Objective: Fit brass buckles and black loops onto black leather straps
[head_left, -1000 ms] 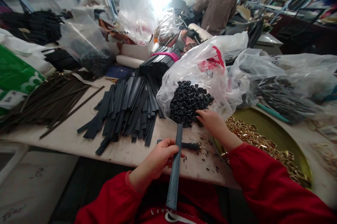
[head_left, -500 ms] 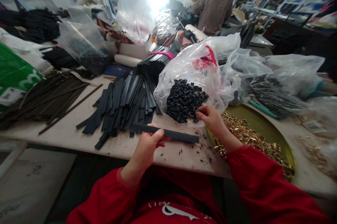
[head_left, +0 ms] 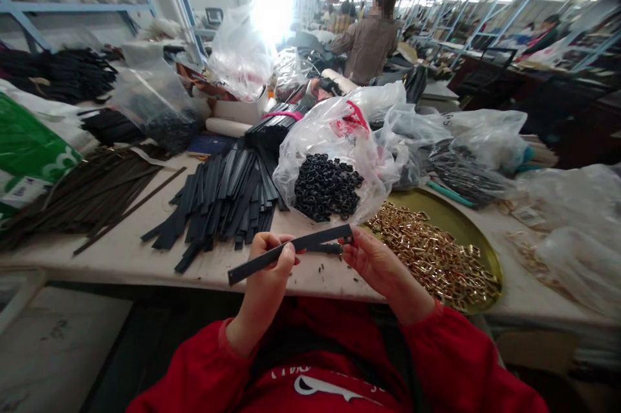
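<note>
Above the front edge of the broad, pale desk (head_left: 121,264), two bare hands hold one flat, dark grey-black strip, apparently leather or a leather-like material (head_left: 320,237). It slopes slightly upward toward the person's right. The left hand (head_left: 269,274) has its thumb on top and its fingers curled beneath, closed around the strip's middle. The right hand (head_left: 371,261) has its fingertips drawn together on the strip's right end; whether they also pinch some small part there, I cannot tell.

The strip looks light, springy rather than floppy, not fragile, perhaps a little slick on its face. A thumb-over-fingers grip at mid-length should steady it, with a fingertip pinch near the end for fine control.

Counts, from large to small: one round olive-gold metal tray (head_left: 451,219); one clear plastic bag with red print (head_left: 310,134), open toward the hands; one fanned heap of black flat strips (head_left: 223,193), too overlapped to count; one dark strap piece (head_left: 326,248) on the desk behind the held strip, partly hidden; shiny gold metal buckles (head_left: 436,257) in the tray and small black loops (head_left: 325,186) at the bag's mouth, both too many to count.
</note>
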`<action>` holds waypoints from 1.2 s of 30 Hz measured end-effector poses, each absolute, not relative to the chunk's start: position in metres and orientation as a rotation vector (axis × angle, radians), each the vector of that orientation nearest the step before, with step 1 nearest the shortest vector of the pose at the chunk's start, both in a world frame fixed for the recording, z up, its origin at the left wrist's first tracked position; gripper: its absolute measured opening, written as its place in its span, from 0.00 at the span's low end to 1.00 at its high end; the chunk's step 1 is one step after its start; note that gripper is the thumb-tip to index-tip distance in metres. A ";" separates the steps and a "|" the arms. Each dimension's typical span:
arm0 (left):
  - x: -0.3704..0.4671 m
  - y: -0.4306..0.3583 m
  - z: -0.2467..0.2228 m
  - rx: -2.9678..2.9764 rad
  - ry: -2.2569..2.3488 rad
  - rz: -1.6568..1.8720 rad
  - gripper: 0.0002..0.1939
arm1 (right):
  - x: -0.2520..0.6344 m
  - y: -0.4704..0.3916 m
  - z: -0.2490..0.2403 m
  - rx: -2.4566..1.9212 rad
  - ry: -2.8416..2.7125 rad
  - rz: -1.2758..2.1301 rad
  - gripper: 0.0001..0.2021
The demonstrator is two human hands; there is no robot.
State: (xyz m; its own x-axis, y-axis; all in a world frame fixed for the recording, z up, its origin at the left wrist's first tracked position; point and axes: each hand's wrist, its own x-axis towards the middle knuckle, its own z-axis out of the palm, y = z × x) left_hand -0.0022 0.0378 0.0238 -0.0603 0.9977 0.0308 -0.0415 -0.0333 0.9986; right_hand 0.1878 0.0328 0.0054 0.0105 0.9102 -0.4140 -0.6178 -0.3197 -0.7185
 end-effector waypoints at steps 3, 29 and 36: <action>-0.001 0.028 0.024 1.316 1.243 1.290 0.08 | 0.186 0.027 0.005 -1.028 -0.376 1.573 0.18; 0.006 0.008 0.010 1.292 1.322 0.954 0.04 | 0.194 -0.003 -0.021 -1.107 -0.550 1.608 0.15; 0.013 0.005 0.002 1.099 1.226 1.033 0.08 | 0.190 -0.001 -0.023 -1.010 -0.276 1.719 0.15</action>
State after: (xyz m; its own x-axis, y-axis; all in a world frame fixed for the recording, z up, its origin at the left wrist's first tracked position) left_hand 0.0127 0.0045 0.0025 0.0719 0.9816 -0.1770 -0.0084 0.1780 0.9840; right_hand 0.1901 -0.0012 -0.0227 -0.0686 0.8701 -0.4881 -0.6740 -0.4011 -0.6203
